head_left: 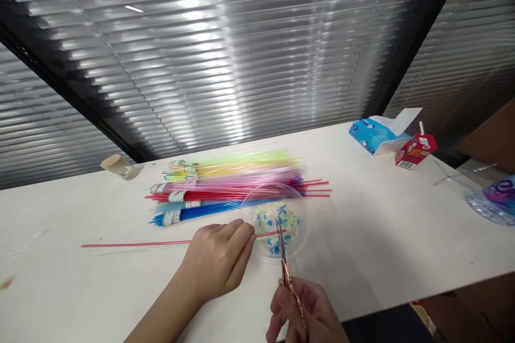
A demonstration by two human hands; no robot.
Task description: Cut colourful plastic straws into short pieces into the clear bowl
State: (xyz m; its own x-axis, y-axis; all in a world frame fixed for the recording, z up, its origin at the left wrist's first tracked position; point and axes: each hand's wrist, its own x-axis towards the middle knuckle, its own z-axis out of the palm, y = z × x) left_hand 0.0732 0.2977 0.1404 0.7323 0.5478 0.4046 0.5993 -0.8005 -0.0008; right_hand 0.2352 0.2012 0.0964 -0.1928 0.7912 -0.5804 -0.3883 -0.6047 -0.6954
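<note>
My left hand [220,257] is closed round a long red plastic straw [137,244], which runs out to the left and pokes a short way past my fingers on the right. That short end lies over a clear round bowl [304,236] holding many small cut pieces in blue and pale yellow [274,249]. Copper-handled scissors [283,257] are gripped in my right hand [308,308]. Their blades point away from me over the bowl, at the red straw's tip. A faint pale green straw [132,250] shows beside the red one. Some of its length is hidden by my left hand.
Behind the bowl lie bundles of straws in yellow [257,163], pink [225,181], red [217,194] and blue [213,210]. A lidded jar [120,167] stands back left. Back right are a blue tissue box [374,135] and a red drink carton [416,150]; a bottle [494,201] lies far right.
</note>
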